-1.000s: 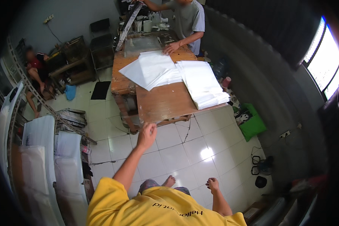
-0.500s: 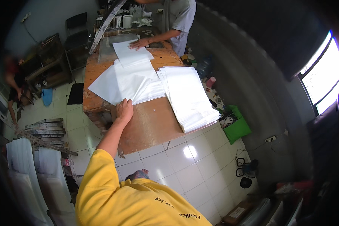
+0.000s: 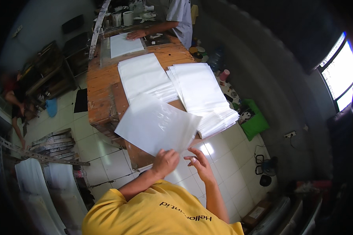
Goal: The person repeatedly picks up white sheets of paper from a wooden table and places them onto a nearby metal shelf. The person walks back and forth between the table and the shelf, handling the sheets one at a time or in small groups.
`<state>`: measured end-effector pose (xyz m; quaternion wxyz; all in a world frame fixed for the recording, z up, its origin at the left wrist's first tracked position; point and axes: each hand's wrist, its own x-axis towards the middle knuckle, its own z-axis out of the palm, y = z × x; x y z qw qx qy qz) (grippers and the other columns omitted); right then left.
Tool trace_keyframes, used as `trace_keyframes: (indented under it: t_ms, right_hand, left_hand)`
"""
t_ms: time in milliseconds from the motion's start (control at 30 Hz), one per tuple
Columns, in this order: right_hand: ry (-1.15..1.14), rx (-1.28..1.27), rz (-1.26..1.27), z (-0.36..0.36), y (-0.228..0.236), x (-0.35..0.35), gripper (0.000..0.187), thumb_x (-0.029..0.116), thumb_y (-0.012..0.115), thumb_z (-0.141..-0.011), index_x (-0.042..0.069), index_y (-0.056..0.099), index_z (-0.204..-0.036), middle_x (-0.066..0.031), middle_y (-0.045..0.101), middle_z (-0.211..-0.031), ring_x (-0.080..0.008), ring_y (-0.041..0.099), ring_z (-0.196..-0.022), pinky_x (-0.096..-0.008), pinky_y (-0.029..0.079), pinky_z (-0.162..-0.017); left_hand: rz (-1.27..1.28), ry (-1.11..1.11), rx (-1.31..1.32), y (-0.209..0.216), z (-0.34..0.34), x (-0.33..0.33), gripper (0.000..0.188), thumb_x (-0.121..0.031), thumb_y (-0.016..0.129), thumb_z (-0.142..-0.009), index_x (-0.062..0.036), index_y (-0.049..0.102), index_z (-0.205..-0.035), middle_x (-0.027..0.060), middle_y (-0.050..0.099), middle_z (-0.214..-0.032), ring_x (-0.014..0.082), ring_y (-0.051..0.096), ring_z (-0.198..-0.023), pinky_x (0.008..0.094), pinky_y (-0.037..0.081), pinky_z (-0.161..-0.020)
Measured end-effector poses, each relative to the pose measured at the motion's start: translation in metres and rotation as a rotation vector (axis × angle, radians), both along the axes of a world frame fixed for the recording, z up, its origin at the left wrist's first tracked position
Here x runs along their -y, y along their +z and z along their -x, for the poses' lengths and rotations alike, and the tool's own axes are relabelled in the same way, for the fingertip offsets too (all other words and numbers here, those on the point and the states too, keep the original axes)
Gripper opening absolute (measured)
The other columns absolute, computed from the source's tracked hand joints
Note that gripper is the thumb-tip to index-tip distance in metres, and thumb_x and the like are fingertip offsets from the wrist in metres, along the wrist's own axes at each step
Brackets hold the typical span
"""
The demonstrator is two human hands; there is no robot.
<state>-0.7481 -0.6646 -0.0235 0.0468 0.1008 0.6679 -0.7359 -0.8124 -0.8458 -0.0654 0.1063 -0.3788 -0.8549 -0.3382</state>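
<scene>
My left hand (image 3: 165,161) is closed on the near edge of a thin, glossy white plastic bag (image 3: 157,123), which hangs tilted in front of me over the table's near end. Faint pale marks show on the bag. Close by its right-hand corner, my right hand (image 3: 200,162) has its fingers apart and nothing in them. A pile of similar white bags (image 3: 143,74) lies beyond the held one, and a thicker pile (image 3: 198,86) sits to its right, partly covered by the held bag. At the far end, another person's hand (image 3: 136,34) presses on a single white bag (image 3: 121,45).
The worn wooden table (image 3: 100,86) reaches away from me. A long stained bar (image 3: 98,29) rises at its far left. Stacked frames (image 3: 53,143) stand on the floor at left. At right are a green bag (image 3: 255,121) and a small fan (image 3: 268,166). Another person crouches at far left.
My left hand has drawn one bag off the left pile toward me. My right hand has come into view beside it. The other person's bag now lies farther back, apart from the pile.
</scene>
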Motion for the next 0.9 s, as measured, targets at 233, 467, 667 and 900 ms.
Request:
trace_keyframes:
  t_ms: [233, 467, 667, 900]
  right_hand:
    - [-0.13, -0.031, -0.343, -0.001, -0.008, 0.002, 0.027, 0.004, 0.058, -0.089, 0.001, 0.057, -0.116, -0.0056, 0.061, -0.093, -0.0103, 0.054, -0.076, -0.0246, 0.046, -0.067]
    - [-0.336, 0.031, -0.408, -0.063, -0.034, -0.027, 0.017, 0.001, 0.058, -0.088, 0.001, 0.06, -0.106, -0.0021, 0.06, -0.083, -0.0078, 0.053, -0.073, -0.0239, 0.046, -0.066]
    - [-0.614, 0.184, -0.395, -0.16, -0.063, -0.078, 0.009, 0.004, 0.056, -0.09, 0.001, 0.062, -0.096, 0.0011, 0.059, -0.079, -0.0066, 0.052, -0.071, -0.0221, 0.045, -0.067]
    - [-0.972, 0.391, -0.449, -0.321, -0.124, -0.116, 0.013, 0.006, 0.054, -0.085, 0.002, 0.063, -0.094, -0.004, 0.063, -0.083, -0.0112, 0.056, -0.075, -0.0255, 0.047, -0.069]
  left_hand:
    - [0.012, -0.231, -0.015, 0.004, -0.027, -0.015, 0.009, -0.012, 0.062, -0.079, -0.0092, 0.055, -0.075, 0.0043, 0.052, -0.07, 0.0223, 0.058, -0.063, 0.0353, 0.042, -0.064]
    - [0.042, -0.55, 0.02, 0.004, -0.049, -0.044, 0.014, -0.02, 0.064, -0.083, -0.0095, 0.055, -0.078, 0.0044, 0.054, -0.074, 0.0212, 0.057, -0.065, 0.0331, 0.041, -0.067]
    - [-0.035, -0.782, 0.182, 0.027, -0.067, -0.078, 0.017, -0.024, 0.065, -0.083, -0.0087, 0.059, -0.078, 0.0049, 0.055, -0.073, 0.0239, 0.056, -0.065, 0.0352, 0.041, -0.068]
    - [0.083, -0.834, 0.279, 0.005, -0.09, -0.127, 0.013, -0.02, 0.066, -0.082, -0.0069, 0.064, -0.083, 0.0067, 0.062, -0.076, 0.024, 0.06, -0.07, 0.0365, 0.042, -0.066]
